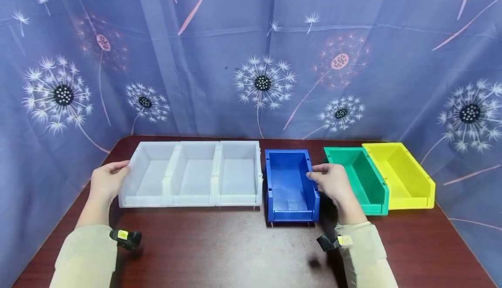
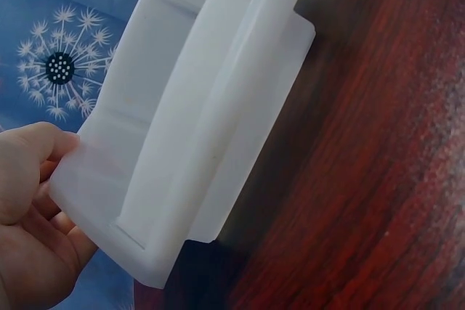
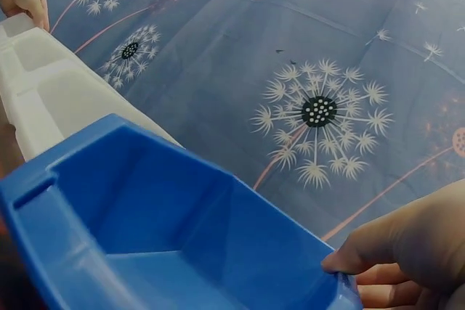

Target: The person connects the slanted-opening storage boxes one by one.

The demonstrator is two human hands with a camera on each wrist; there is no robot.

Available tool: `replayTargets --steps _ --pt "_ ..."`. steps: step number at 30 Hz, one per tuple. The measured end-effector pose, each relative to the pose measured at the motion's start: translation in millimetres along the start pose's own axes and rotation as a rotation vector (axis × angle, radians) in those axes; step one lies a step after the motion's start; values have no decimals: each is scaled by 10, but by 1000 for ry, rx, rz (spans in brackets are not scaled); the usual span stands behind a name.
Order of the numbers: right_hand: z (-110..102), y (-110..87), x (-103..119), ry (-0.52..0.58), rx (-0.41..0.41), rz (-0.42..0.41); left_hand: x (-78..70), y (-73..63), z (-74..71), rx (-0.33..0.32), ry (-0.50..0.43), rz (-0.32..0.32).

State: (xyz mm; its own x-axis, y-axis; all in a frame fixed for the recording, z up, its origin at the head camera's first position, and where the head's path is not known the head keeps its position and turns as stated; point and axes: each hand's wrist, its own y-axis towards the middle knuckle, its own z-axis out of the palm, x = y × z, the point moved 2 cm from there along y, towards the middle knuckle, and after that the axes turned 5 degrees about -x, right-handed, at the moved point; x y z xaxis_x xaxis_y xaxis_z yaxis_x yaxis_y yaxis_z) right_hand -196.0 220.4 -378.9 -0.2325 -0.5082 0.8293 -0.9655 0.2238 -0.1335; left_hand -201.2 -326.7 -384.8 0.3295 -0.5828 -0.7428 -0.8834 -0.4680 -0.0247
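Observation:
Three white bins (image 1: 192, 200) stand joined in a row on the dark wooden table (image 1: 235, 249). My left hand (image 1: 106, 181) holds the outer left wall of the leftmost one, thumb on its rim. In the left wrist view that hand (image 2: 25, 208) wraps the edge of the white bin (image 2: 203, 107). A blue bin (image 1: 292, 215) sits just right of the white row with a narrow gap between. My right hand (image 1: 331, 181) grips its right wall, fingertips curled over the rim. The right wrist view shows this hand (image 3: 414, 245) on the blue bin (image 3: 167, 201), with the white bins (image 3: 43, 92) beyond.
A green bin (image 1: 378, 196) and a yellow bin (image 1: 421, 198) stand side by side at the right, close to my right hand. A blue dandelion-print cloth (image 1: 251, 61) hangs behind and around the table. Bare tabletop lies in front of the bins.

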Motion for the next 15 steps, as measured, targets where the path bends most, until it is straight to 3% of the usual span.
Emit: replayTargets --steps 10,15 --pt "-178 26 62 26 -12 -26 -5 -13 12 3 -30 -8" --pt "-236 76 93 23 28 7 -9 -17 5 -5 -29 5"
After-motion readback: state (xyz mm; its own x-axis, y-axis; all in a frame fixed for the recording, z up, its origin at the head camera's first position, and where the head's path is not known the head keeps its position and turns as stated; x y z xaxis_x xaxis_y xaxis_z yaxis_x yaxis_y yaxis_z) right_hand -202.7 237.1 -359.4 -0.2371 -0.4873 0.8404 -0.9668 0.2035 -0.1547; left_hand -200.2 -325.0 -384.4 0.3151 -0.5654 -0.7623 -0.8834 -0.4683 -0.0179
